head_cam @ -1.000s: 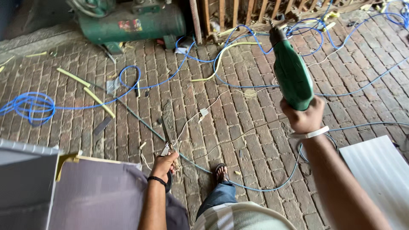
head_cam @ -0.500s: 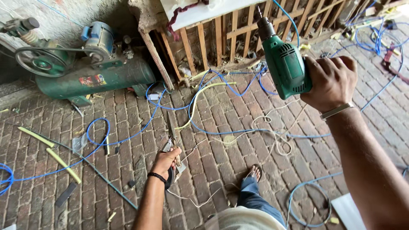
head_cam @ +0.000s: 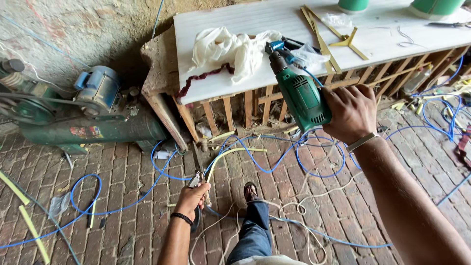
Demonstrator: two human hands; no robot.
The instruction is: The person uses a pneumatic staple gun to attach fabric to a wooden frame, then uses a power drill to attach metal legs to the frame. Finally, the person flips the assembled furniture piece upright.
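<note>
Soft, even daylight fills the scene, bright without harsh sun. The white bench [head_cam: 294, 29] top is the brightest area, near washed out, with faint glare across its far end. Under the bench the slats fall into deep shadow, and the wall left of the bench is dimmer. Shadows on the brick floor [head_cam: 122, 196] are weak and diffuse. The drill [head_cam: 299, 91] is sharp; the right forearm nearest the lens is slightly soft. Wide-angle distortion bends the bench edges and stretches the corners.
</note>
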